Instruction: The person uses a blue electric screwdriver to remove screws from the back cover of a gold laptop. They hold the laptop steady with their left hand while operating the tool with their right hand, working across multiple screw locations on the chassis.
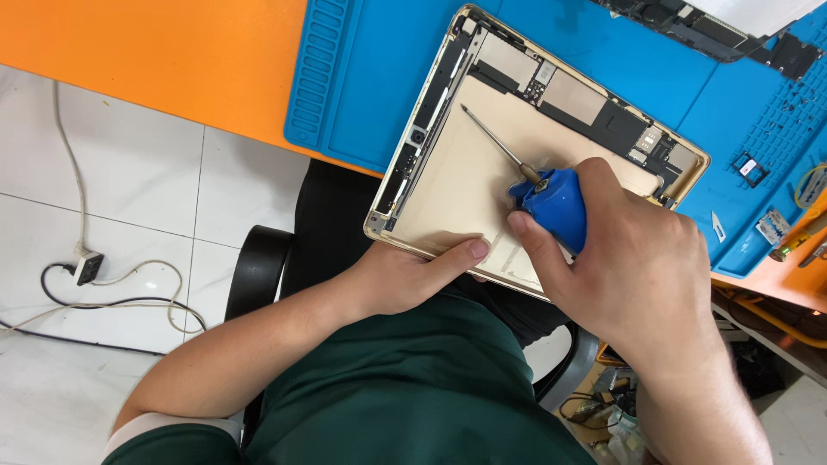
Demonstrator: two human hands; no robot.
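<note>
An opened gold tablet shell [457,185] lies tilted, partly on the blue work mat [370,77] and partly over my lap. Circuit boards [586,108] run along its upper edge. My left hand [405,275] grips the shell's near edge, thumb pressed on its inner surface. My right hand [629,258] is closed around the blue handle of a screwdriver [551,202]. Its thin metal shaft points up-left across the shell, with the tip near the middle of the upper inner area.
An orange table [155,47] carries the mat. Another dismantled dark device [689,30] lies at the top right. Small parts and tools [771,228] sit on the mat's right side. A power strip and cables [86,267] lie on the white tiled floor.
</note>
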